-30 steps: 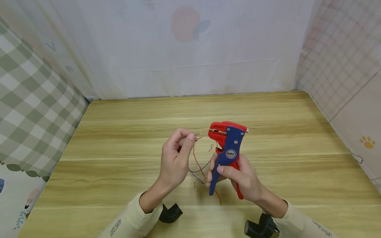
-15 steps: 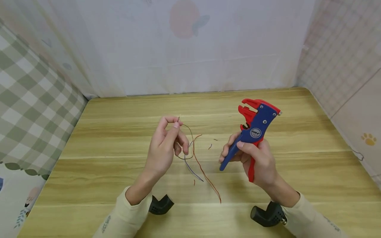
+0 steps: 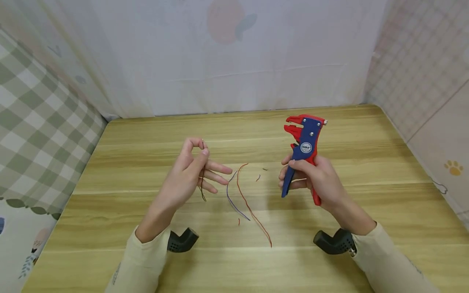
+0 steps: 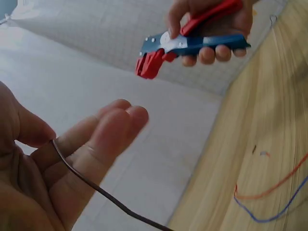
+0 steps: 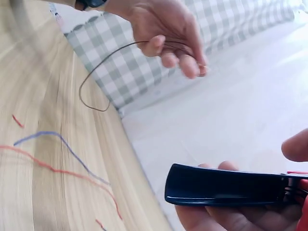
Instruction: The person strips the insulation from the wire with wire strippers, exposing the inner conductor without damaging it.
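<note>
Thumb and forefinger of my left hand (image 3: 185, 175) pinch a thin brown wire (image 4: 103, 191) near its end, the other fingers spread out. A short tip shows above the pinch in the head view. In the right wrist view the rest of the brown wire (image 5: 90, 77) hangs in a loop. My right hand (image 3: 324, 181) grips a blue and red wire stripper (image 3: 305, 140) by its handles, thumb across the blue side. The stripper's nose points up and left, its jaws parted with no wire between them. A wide gap separates the two hands.
Between the hands a red wire (image 3: 250, 206) and a blue wire (image 3: 232, 202) lie on the wooden table (image 3: 121, 211). Small wire offcuts are scattered nearby, among them a red one (image 3: 239, 222) and a brown one (image 3: 265, 169). A pale curtain (image 3: 256, 89) hangs behind the table.
My left hand has drawn left, away from the stripper, and the brown wire has lifted off the other wires. The right hand has moved right and farther forward, and the stripper's jaws have parted wider.
</note>
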Motion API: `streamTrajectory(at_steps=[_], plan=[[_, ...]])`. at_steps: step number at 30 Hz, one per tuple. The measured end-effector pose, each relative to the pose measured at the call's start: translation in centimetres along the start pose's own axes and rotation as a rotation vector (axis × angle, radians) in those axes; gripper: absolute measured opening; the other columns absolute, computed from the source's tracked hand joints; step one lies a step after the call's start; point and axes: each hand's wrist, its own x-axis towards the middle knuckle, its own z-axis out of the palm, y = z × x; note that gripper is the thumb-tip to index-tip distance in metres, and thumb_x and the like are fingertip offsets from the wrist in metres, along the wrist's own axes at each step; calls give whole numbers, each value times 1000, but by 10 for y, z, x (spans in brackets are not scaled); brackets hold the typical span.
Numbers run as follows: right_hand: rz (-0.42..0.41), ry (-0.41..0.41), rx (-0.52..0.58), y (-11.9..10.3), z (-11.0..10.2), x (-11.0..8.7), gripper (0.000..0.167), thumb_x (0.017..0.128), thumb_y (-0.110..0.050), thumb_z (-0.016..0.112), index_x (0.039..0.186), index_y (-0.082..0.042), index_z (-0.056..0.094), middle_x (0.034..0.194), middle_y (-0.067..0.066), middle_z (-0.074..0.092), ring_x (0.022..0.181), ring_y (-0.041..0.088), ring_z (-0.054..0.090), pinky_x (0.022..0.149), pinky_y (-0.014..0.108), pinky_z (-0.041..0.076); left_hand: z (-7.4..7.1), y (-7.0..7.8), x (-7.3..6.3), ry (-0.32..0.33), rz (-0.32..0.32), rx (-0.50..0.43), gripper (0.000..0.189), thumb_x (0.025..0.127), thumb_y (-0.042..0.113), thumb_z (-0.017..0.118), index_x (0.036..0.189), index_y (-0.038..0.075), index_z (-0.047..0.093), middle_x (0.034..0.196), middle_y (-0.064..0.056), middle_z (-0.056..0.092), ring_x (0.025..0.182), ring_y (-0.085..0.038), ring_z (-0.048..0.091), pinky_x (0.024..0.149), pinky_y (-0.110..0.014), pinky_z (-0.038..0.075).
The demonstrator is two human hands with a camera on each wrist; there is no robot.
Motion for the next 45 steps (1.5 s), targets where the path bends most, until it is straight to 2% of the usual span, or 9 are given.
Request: streamTrajectory(at_steps=[3, 7, 15, 21, 25, 29, 33, 35, 45], plan=[[95, -9, -28, 3, -6, 5, 20, 111, -15, 50, 118, 3, 55, 90, 7, 77, 82, 26, 79, 77, 41, 66, -8, -14, 9, -11, -67, 113, 13, 115, 25, 39, 112, 12, 37, 106, -17, 80, 98, -31, 80, 79, -41, 65], [112, -47, -38, 5, -9, 9, 23, 111, -16, 49, 122, 5, 52, 92, 7, 77, 83, 24, 79, 78, 41, 66, -23, -24, 13, -16, -35, 296, 14, 111, 21, 52, 107, 8, 52, 105, -13, 80, 102, -29, 76, 87, -43, 62], [86, -82, -61, 3, -3, 15, 23, 111, -16, 49, 122, 4, 52, 92, 8, 77, 83, 25, 79, 77, 40, 66, -49, -14, -2, 108, 31, 548, 11, 104, 24, 69, 101, 16, 76, 97, -4, 69, 88, -22, 60, 71, -33, 49], [85, -100, -84, 5, -1, 15, 25, 111, -17, 50, 122, 6, 51, 92, 6, 77, 82, 25, 79, 77, 40, 66, -56, 11, -33, 137, 163, 405, 9, 100, 14, 74, 103, 8, 79, 78, -1, 66, 64, -17, 58, 56, -27, 50], [81, -105, -97, 4, -2, 16, 23, 111, -17, 50, 121, 4, 52, 92, 7, 77, 81, 25, 79, 77, 41, 66, -63, 20, -48, 47, 259, 214, 6, 97, -2, 71, 99, 1, 76, 71, -2, 64, 54, -17, 53, 50, -29, 50], [86, -100, -106, 5, -4, 18, 20, 111, -16, 50, 120, 1, 54, 91, 6, 77, 80, 26, 79, 76, 40, 66, -65, -1, -21, -111, 150, 300, 6, 100, 5, 70, 100, 3, 76, 71, -3, 61, 56, -16, 53, 51, -29, 49], [113, -96, -115, 10, -4, 17, 22, 111, -17, 50, 121, 2, 53, 91, 5, 77, 81, 25, 79, 77, 40, 66, -59, -50, 23, -266, -12, 455, 14, 101, 14, 72, 101, 1, 76, 73, -3, 60, 59, -13, 51, 54, -27, 45], [123, -95, -125, 12, -3, 16, 23, 111, -17, 50, 122, 3, 52, 91, 5, 77, 81, 26, 79, 77, 40, 66, -54, -68, 34, -306, -29, 535, 13, 100, 15, 73, 98, 3, 78, 77, -2, 65, 65, -12, 52, 59, -25, 44], [139, -84, -154, 7, -3, 13, 19, 110, -17, 51, 121, -1, 54, 91, 5, 77, 81, 26, 79, 77, 40, 65, -38, -82, 42, -169, -11, 718, 7, 97, 17, 76, 97, 13, 81, 84, 0, 72, 76, -12, 58, 72, -30, 48]])
